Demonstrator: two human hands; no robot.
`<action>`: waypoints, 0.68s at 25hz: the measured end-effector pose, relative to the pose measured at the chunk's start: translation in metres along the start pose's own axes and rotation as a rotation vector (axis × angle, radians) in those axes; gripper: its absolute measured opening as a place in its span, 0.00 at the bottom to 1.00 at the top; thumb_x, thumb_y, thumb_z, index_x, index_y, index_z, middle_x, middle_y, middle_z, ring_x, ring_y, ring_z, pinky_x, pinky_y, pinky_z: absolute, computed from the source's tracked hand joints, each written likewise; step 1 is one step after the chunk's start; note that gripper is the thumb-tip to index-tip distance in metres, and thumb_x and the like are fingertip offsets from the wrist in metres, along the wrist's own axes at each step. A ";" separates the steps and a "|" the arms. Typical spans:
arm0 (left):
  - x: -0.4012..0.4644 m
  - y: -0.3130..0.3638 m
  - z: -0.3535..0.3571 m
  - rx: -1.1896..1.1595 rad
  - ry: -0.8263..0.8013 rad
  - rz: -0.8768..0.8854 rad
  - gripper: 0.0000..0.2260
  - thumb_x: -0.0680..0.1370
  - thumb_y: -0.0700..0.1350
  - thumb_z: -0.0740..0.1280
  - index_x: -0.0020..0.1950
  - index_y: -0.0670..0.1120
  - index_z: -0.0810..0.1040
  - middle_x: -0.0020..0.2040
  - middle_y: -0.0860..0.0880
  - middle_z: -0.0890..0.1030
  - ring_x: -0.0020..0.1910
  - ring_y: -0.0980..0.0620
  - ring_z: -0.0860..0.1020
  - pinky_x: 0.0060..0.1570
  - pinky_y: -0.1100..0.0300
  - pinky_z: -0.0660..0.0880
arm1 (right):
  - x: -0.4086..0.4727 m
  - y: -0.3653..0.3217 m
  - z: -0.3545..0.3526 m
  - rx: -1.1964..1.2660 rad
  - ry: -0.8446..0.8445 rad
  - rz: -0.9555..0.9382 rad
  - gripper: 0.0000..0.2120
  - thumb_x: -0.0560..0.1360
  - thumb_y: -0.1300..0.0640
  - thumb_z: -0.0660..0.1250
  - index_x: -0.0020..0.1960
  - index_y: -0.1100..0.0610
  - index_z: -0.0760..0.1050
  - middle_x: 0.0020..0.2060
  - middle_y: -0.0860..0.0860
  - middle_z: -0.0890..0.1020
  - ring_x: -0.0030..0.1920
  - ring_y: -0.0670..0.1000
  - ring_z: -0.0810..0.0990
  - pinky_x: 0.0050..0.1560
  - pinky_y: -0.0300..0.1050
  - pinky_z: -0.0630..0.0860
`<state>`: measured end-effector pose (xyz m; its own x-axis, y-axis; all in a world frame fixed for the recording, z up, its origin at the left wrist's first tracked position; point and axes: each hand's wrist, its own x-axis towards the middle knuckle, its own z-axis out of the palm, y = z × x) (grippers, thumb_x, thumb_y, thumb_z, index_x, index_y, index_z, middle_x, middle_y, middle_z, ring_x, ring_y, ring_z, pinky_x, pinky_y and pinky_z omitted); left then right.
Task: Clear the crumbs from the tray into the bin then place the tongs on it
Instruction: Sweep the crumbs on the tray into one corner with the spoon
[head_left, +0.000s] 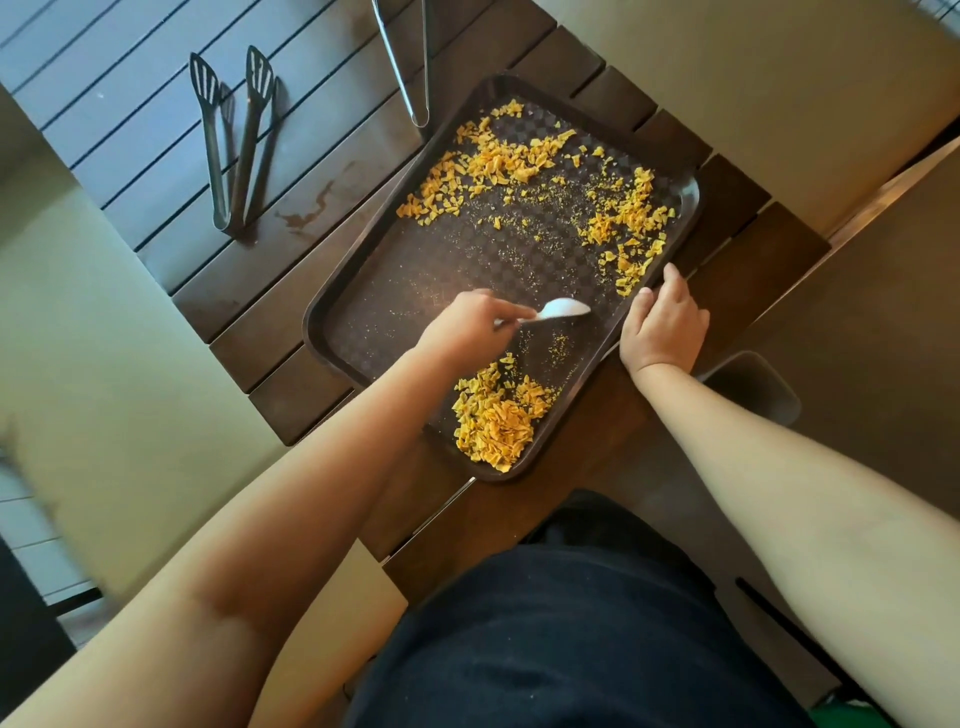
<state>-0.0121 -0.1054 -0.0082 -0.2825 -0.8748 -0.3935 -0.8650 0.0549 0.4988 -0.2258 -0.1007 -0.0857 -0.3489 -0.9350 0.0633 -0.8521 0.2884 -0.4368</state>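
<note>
Left hand fingers grip a white spoon over the tray; right hand clasps its right rim; tongs lie far left on the tabletop.

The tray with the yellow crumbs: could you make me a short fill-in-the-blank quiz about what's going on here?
1. The left hand holds a white ____.
2. The right hand steadies the ____ by its edge.
3. The black tongs lie on the ____, off the tray.
4. The crumbs are ____ in colour.

Missing words: spoon; tray; table; yellow
</note>
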 end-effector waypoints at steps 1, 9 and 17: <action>-0.007 -0.004 0.000 0.004 -0.033 0.008 0.12 0.78 0.45 0.62 0.60 0.54 0.78 0.48 0.49 0.78 0.44 0.53 0.74 0.43 0.59 0.74 | -0.001 0.000 0.000 0.002 0.002 -0.007 0.23 0.78 0.51 0.50 0.68 0.62 0.65 0.58 0.60 0.78 0.54 0.60 0.77 0.55 0.51 0.67; -0.055 -0.032 0.001 -0.174 -0.088 -0.055 0.12 0.78 0.44 0.62 0.57 0.55 0.79 0.46 0.55 0.78 0.40 0.56 0.77 0.39 0.65 0.72 | 0.001 0.001 -0.002 0.052 -0.032 0.032 0.21 0.80 0.52 0.53 0.69 0.61 0.64 0.62 0.59 0.76 0.58 0.59 0.76 0.60 0.51 0.65; 0.012 0.016 -0.002 -0.303 0.255 -0.178 0.15 0.79 0.41 0.57 0.64 0.50 0.75 0.54 0.48 0.81 0.38 0.51 0.78 0.35 0.62 0.74 | 0.069 0.002 -0.020 0.087 -0.044 0.095 0.21 0.80 0.54 0.52 0.72 0.57 0.59 0.62 0.58 0.72 0.61 0.59 0.70 0.60 0.55 0.64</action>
<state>-0.0284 -0.1160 -0.0031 0.0045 -0.9508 -0.3098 -0.7193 -0.2183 0.6595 -0.2595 -0.1600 -0.0641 -0.4070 -0.9132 -0.0207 -0.7785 0.3586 -0.5152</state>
